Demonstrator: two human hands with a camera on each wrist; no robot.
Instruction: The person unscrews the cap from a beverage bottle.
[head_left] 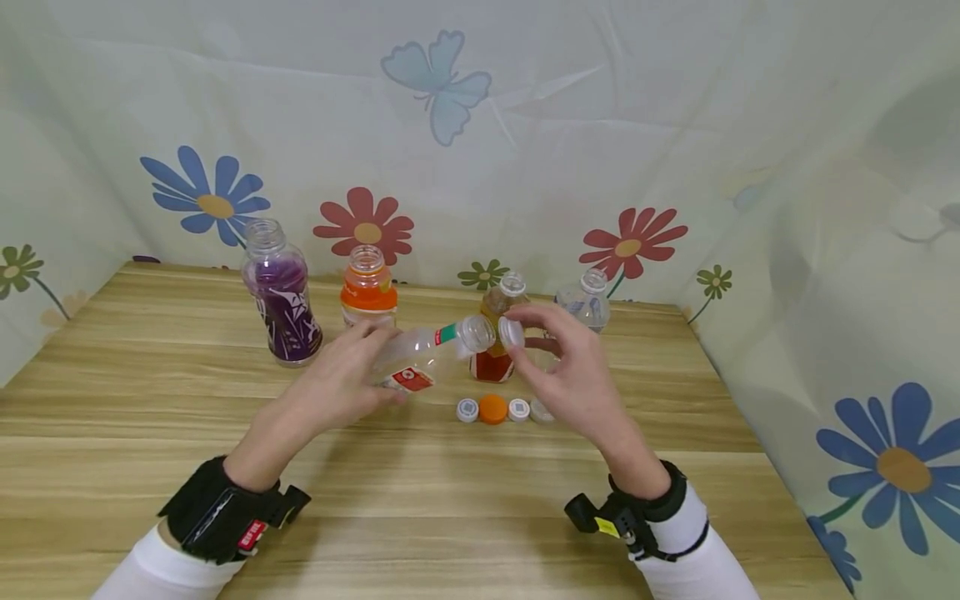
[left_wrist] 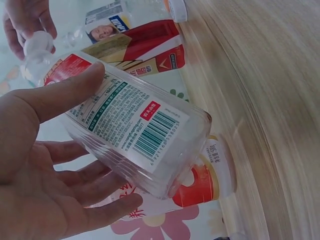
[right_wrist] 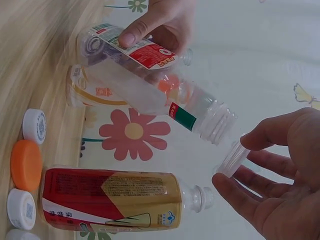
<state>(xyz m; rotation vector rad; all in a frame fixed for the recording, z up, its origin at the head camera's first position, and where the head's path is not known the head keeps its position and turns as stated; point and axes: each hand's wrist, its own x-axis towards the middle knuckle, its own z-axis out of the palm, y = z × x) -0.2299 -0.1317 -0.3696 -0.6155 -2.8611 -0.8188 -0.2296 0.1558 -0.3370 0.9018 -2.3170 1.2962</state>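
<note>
My left hand (head_left: pixel 341 375) grips a clear plastic bottle (left_wrist: pixel 135 120) round its body, thumb over the printed label. The bottle is tilted over the table, its uncapped threaded mouth (right_wrist: pixel 217 122) pointing right. Between thumb and fingers, my right hand (head_left: pixel 566 362) pinches a translucent white bottle cap (right_wrist: pixel 234 157), held just off that mouth with a small gap in the right wrist view. Behind the two hands stands a bottle with a red and gold label (right_wrist: pixel 115 200), partly hidden in the head view.
On the wooden table (head_left: pixel 450 517) stand an open purple bottle (head_left: pixel 281 300), an orange-labelled bottle (head_left: pixel 367 287) and a clear bottle (head_left: pixel 585 304) at the back. A row of caps lies in front: white caps (head_left: pixel 467 410) and an orange cap (head_left: pixel 492 409). A flowered curtain (head_left: pixel 525 167) encloses the table.
</note>
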